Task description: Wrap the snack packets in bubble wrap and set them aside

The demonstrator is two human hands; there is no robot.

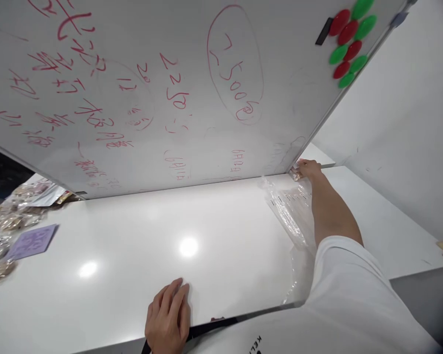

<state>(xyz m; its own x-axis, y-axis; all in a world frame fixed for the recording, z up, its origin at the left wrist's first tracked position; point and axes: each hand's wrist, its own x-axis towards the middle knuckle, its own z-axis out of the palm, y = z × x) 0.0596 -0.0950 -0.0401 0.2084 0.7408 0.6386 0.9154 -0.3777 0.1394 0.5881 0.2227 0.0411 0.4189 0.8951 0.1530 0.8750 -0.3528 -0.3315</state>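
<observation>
My left hand (169, 317) lies palm down on the front edge of the white table (133, 246), its fingers stretched out and holding nothing. My right arm reaches far forward, and my right hand (310, 168) is at the lower right corner of the whiteboard (192, 98). Its fingers are bent around or against a small, shiny, clear-wrapped packet (296, 173); what is inside is too small to make out. Clear plastic bags (286, 211) lie flat on the table beneath and left of my right forearm.
Several wrapped packets (11, 221) pile up at the left, beside a purple card (33, 242). The whiteboard stands along the table's back, with red handwriting, red and green magnets (347, 32) and a black magnet strip (324, 31). A white wall (402, 113) rises at the right.
</observation>
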